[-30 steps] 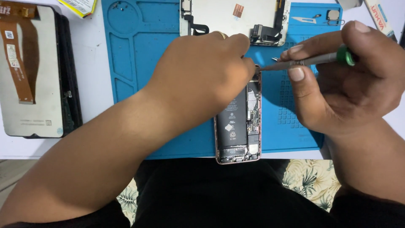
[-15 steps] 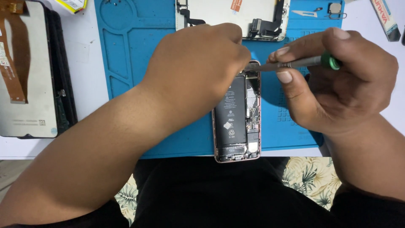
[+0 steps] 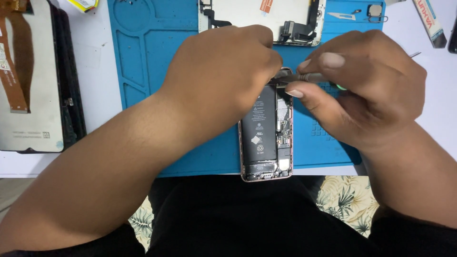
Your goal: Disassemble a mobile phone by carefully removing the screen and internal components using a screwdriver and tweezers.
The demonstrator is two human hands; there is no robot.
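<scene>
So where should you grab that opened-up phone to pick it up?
Probably by its long side edges near the bottom end, coming from the near edge of the blue mat. The opened phone lies flat with bare parts facing up, and the left hand and right hand crowd its top.

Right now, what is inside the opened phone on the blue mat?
Inside the opened phone: a black battery and circuit parts beside it. The left hand and right hand, holding a screwdriver, cover its top end.
</scene>
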